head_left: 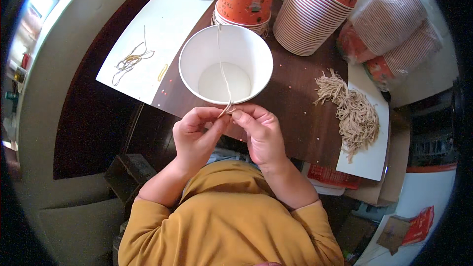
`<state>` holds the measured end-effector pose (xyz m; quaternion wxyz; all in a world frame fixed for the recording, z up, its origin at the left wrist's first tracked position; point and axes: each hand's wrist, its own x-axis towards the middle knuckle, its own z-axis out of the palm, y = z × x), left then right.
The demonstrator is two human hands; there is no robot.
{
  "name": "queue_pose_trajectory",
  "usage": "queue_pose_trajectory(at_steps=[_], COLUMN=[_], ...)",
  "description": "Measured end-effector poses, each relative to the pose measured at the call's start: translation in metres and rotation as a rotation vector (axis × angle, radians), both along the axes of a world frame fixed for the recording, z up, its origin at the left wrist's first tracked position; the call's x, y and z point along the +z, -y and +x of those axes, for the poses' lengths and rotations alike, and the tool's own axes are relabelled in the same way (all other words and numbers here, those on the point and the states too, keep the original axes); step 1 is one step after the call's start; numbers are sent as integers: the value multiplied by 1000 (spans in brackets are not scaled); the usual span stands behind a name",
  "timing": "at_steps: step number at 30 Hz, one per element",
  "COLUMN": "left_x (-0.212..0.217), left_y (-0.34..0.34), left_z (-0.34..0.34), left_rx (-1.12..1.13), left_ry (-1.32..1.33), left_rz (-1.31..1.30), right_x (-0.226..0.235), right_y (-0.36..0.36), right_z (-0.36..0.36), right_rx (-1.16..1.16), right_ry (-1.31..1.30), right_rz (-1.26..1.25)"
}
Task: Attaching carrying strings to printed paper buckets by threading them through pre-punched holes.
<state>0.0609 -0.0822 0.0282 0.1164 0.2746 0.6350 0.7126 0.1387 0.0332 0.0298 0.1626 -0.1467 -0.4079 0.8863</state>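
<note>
A white-lined paper bucket (197, 61) stands on the table in front of me, its open mouth toward me. A thin pale cord (225, 76) runs from the bucket's far rim across the inside to its near rim. There my left hand (189, 130) and my right hand (263, 130) pinch the cord's end between thumbs and fingers, and a loop or crossing of cord shows between the fingertips. The exact shape of that crossing is partly hidden by my fingers. Both hands are closed and nearly touching the near rim.
Behind the bucket, orange-and-teal buckets (245, 2) stand upside down. A tall nested stack (313, 15) rises right of them, with plastic-wrapped stacks (391, 12) beyond. A heap of beige cords (357, 120) lies at right. Loose strings (130, 61) and a yellow band (162, 72) lie left.
</note>
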Motion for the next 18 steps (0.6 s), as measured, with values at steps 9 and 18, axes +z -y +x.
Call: queue_pose_trajectory(at_steps=[9,18], left_x=[3,3], left_y=[1,0], left_z=[-5,-9], left_rx=[19,4], left_ry=[-131,-422], left_rz=[-106,-158], right_x=[-3,-6], right_y=[-3,-9], right_z=[-2,2], right_rx=[-35,52], right_ry=[-1,50], right_rz=[71,-12])
